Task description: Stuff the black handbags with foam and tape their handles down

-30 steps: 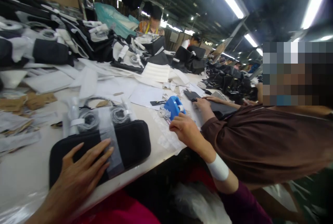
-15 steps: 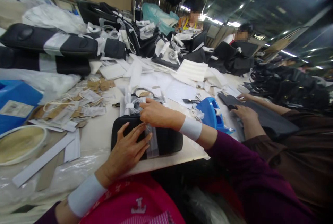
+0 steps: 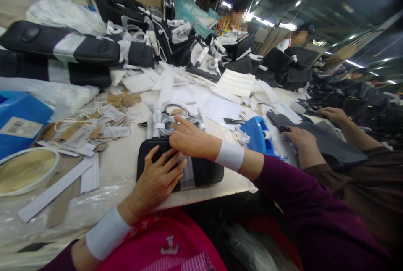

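At six o'clock, my spread left hand (image 3: 159, 178) presses the black case (image 3: 206, 170), my right (image 3: 189, 138) curled closed above it, grip hidden.

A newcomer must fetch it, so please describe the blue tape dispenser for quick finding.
On the pale table, look between the wearer's right hand and the co-worker's hands. There sits the tape dispenser, blue, with a pale roll in it. The blue box at far left has a barcode label instead.

A busy bag workshop, with heaped black bags (image 3: 273, 67), loose tags (image 3: 110, 113) and a tape dispenser (image 3: 256, 134).
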A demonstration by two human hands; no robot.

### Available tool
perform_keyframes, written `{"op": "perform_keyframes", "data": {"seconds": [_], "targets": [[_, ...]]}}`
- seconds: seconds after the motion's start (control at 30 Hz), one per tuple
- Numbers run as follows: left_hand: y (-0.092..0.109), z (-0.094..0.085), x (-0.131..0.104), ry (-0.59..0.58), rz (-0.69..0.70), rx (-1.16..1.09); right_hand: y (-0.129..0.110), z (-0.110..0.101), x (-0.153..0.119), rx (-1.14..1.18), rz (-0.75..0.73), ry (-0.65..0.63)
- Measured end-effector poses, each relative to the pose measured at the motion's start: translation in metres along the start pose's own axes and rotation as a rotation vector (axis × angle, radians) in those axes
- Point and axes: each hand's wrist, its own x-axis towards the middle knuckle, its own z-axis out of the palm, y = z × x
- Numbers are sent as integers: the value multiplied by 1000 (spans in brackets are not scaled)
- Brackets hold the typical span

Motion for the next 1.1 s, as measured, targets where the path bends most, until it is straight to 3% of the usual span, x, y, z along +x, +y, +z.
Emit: {"op": "perform_keyframes", "data": {"seconds": [0.13, 0.3, 0.4, 0.47, 0.6, 0.67, 0.77, 0.83, 0.9, 1.0, 1.1], "targets": [[1, -1, 2, -8, 9, 0, 10, 7, 6, -59, 85, 75], [2, -2, 3, -9, 15, 8, 57, 20, 17, 28, 52, 14], [2, -2, 3, 1, 11, 5, 77, 27, 17, 84, 213, 31], [1, -3, 2, 18, 13, -2, 79, 28, 9, 135, 421, 149], [-4, -3, -1, 96, 19, -14, 57, 35, -30, 442, 922, 624], [-9, 0, -4, 178, -76, 0, 40, 43, -57, 634, 1099, 749], [-21, 9, -11, 351, -394, 9, 15, 53, -92, 1007, 1324, 652], [-32, 14, -14, 414, -594, -97, 2, 56, -104, 1289, 1361, 564], [-42, 17, -16, 391, -759, -283, -8, 57, -107, 1470, 1338, 549], [-53, 11, -13, 278, -970, -544, -13, 61, -102, 1537, 1313, 623], [-55, -1, -9, 209, -1033, -697, -15, 67, -98, 1572, 1287, 658]]}}
